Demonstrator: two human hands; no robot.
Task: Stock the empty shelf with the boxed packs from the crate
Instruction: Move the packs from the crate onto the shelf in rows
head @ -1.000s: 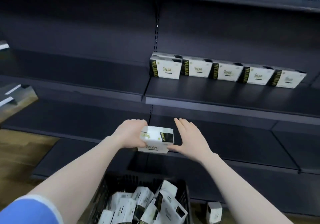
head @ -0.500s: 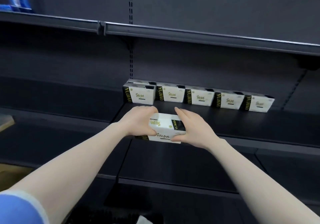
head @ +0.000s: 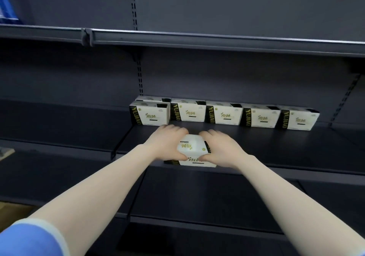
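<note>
1. A white boxed pack (head: 192, 148) is held just below the centre of the frame, at the front lip of the middle shelf (head: 276, 147), with what looks like a second pack (head: 194, 162) directly beneath it at the shelf edge; whether the two touch cannot be told.
2. The pack is gripped from both sides: the left hand (head: 167, 141) is curled round its left end, the right hand (head: 221, 149) round its right end, fingers over the top.
3. The pack's long axis runs left to right across the frame, parallel to the shelf edge.
4. The row of packs (head: 223, 113) already stocked stands at the back of the shelf, above the hands in the frame, well apart from the held pack.
5. The coming move is judged to be a push straight back; both hands are equally near.
6. The crate is not in view.
</note>
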